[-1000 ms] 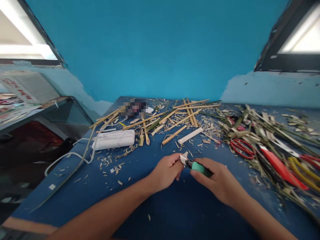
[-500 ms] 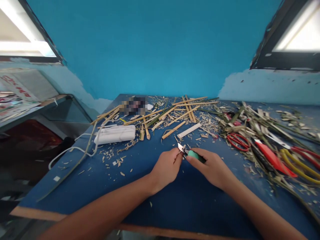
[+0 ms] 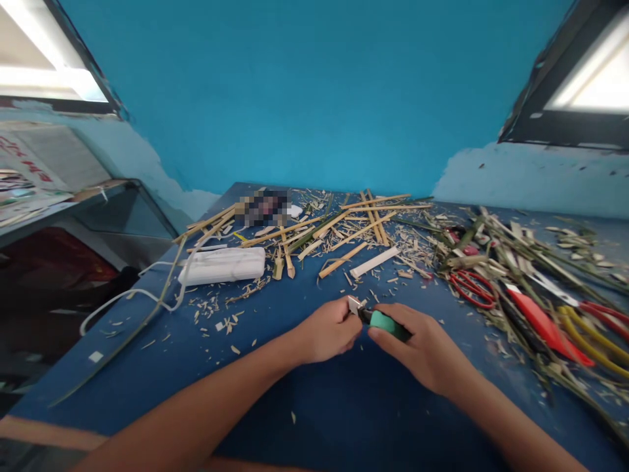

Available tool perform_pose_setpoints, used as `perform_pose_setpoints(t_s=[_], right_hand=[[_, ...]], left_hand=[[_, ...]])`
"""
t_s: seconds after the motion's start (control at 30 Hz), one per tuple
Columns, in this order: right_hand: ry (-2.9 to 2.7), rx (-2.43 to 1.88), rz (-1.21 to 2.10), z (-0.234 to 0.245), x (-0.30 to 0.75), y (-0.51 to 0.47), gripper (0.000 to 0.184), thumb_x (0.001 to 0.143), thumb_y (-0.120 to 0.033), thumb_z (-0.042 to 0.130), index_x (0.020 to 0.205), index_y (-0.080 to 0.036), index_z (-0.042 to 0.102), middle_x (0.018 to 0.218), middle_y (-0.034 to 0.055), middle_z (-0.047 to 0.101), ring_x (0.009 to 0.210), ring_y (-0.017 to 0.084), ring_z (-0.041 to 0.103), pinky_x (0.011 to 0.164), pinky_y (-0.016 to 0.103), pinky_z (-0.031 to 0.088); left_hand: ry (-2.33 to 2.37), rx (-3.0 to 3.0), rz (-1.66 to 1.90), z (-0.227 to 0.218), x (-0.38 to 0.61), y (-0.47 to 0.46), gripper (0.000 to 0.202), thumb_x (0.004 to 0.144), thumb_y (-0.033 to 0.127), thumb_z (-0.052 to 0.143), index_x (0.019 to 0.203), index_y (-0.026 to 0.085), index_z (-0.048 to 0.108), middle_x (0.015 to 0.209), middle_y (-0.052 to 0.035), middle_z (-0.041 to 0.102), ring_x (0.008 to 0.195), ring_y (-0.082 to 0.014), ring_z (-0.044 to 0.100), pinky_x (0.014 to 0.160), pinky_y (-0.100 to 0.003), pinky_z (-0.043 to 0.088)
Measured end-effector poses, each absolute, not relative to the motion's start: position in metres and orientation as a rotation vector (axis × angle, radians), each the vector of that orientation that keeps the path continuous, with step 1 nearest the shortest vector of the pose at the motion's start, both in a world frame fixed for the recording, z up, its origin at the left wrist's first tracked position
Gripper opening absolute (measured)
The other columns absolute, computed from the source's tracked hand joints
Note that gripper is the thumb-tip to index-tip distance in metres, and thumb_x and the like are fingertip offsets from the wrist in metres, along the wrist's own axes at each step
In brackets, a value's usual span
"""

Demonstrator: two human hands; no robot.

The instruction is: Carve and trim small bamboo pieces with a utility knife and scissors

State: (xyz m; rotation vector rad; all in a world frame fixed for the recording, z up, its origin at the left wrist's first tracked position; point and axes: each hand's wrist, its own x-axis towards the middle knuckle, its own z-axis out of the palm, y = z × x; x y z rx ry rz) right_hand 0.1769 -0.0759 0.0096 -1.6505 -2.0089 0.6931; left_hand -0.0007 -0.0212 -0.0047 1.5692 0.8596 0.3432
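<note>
My right hand (image 3: 426, 344) is closed round the green and black handle of a utility knife (image 3: 384, 324). The knife's short blade points left and meets the fingertips of my left hand (image 3: 325, 335). That left hand is curled shut just beside the blade; whatever sits in its fingers is hidden, perhaps a small piece. Both hands are held over the front middle of the blue table (image 3: 344, 406). Beyond them lie a pale flat strip (image 3: 375, 262) and a split bamboo stick (image 3: 343, 259).
Bamboo sticks (image 3: 376, 216) and shavings cover the back. On the right are red-handled scissors (image 3: 474, 288), a red-handled tool (image 3: 550, 324) and yellow-handled scissors (image 3: 592, 341) among scraps. A white power strip (image 3: 223, 264) with its cable lies left.
My left hand has turned its knuckles and rolled slightly, and the blade now lies flatter against its fingertips. The knife has shifted slightly down in view. The camera view has shifted slightly.
</note>
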Motion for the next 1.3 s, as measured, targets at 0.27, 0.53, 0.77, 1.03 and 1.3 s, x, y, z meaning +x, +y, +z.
perform_pose_setpoints(t_s=[0.27, 0.53, 0.77, 1.03, 1.3], right_hand=[[-2.007, -1.655, 0.731, 0.017, 0.173, -0.077, 0.026, 0.086, -0.042, 0.042, 0.094, -0.023, 0.057, 0.085, 0.0033, 0.064, 0.075, 0.019, 0.057, 0.064, 0.027, 0.042], [-1.985, -1.725, 0.645, 0.018, 0.17, -0.079, 0.03, 0.086, -0.046, 0.04, 0.093, -0.023, 0.057, 0.083, 0.0037, 0.065, 0.07, 0.019, 0.057, 0.058, 0.027, 0.042], [-1.915, -1.82, 0.495, 0.006, 0.167, -0.08, 0.044, 0.083, -0.053, 0.041, 0.112, -0.022, 0.055, 0.107, 0.009, 0.063, 0.084, 0.024, 0.061, 0.065, 0.031, 0.046], [-1.674, -1.844, 0.399, 0.007, 0.179, -0.074, 0.042, 0.082, -0.053, 0.043, 0.104, -0.02, 0.056, 0.084, 0.0056, 0.067, 0.072, 0.021, 0.061, 0.061, 0.028, 0.045], [-1.826, -1.773, 0.574, 0.012, 0.173, -0.079, 0.034, 0.081, -0.048, 0.046, 0.1, -0.022, 0.056, 0.081, 0.0036, 0.066, 0.066, 0.018, 0.058, 0.057, 0.026, 0.043]], left_hand=[[0.832, 1.573, 0.445, -0.002, -0.002, -0.026, 0.018, 0.084, 0.034, 0.038, 0.083, 0.018, 0.044, 0.057, 0.0056, 0.041, 0.048, -0.0079, 0.04, 0.047, -0.02, 0.033], [0.956, 1.81, 0.544, 0.007, 0.0, -0.029, 0.037, 0.084, 0.052, 0.036, 0.082, 0.018, 0.052, 0.055, 0.0011, 0.051, 0.064, -0.0159, 0.053, 0.058, -0.024, 0.038], [1.019, 1.868, 0.557, 0.004, 0.0, -0.027, 0.039, 0.086, 0.051, 0.033, 0.075, 0.017, 0.049, 0.056, 0.0014, 0.049, 0.058, -0.0132, 0.048, 0.052, -0.022, 0.034], [1.031, 1.767, 0.609, 0.001, -0.001, -0.025, 0.037, 0.088, 0.046, 0.028, 0.079, 0.017, 0.05, 0.055, 0.0047, 0.039, 0.051, -0.0091, 0.039, 0.049, -0.021, 0.03], [0.903, 1.662, 0.541, 0.003, -0.002, -0.019, 0.036, 0.087, 0.045, 0.033, 0.075, 0.016, 0.051, 0.059, 0.0033, 0.047, 0.049, -0.0082, 0.044, 0.047, -0.019, 0.036]])
